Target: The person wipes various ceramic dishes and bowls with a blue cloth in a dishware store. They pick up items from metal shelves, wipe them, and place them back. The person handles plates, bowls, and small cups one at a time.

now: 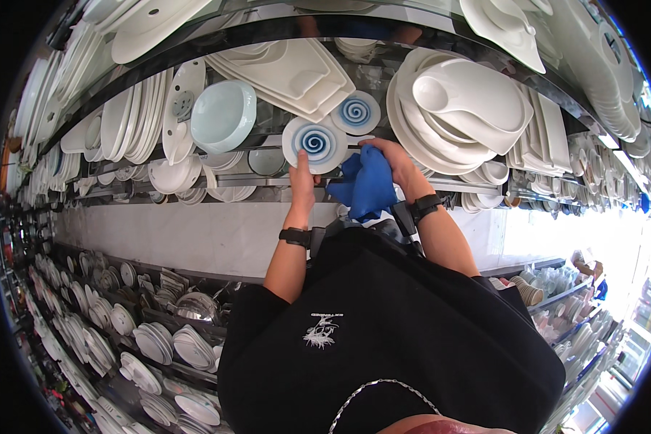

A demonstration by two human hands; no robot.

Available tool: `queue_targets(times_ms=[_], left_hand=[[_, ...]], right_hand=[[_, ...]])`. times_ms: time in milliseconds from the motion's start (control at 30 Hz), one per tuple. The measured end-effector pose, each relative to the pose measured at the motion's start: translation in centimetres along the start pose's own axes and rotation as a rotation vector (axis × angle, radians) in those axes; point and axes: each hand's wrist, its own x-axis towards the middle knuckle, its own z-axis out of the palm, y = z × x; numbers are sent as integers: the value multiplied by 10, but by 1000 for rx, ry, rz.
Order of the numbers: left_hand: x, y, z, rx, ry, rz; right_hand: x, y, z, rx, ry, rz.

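Observation:
My left hand point(303, 181) grips the near rim of a small white plate point(333, 153) with a blue swirl in its middle, thumb on top. A second blue-swirl plate point(356, 113) lies just beyond it on the shelf, to the right. In my right hand point(393, 160) is a bunched blue cloth point(369, 184), hanging down beside the held plate. The fingertips of that hand are partly hidden behind the cloth. A stack of white angular plates point(286, 72) lies behind the held plate.
A pale blue bowl-like dish point(223, 116) stands to the left. Large white oval plates point(470, 98) are piled close on the right. A dark shelf edge point(267, 30) runs above. Behind me, across a pale floor point(159, 235), more shelves hold stacked plates point(152, 343).

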Motion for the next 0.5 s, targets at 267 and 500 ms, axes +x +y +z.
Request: queue_targets(times_ms=[267,500], left_hand=[[-1,-1,0,-13,7,-4],[2,0,0,48,14,-26]], right_hand=[[-44,-25,53,-1249,360,-553],[45,-40,41,-780,385,-438]])
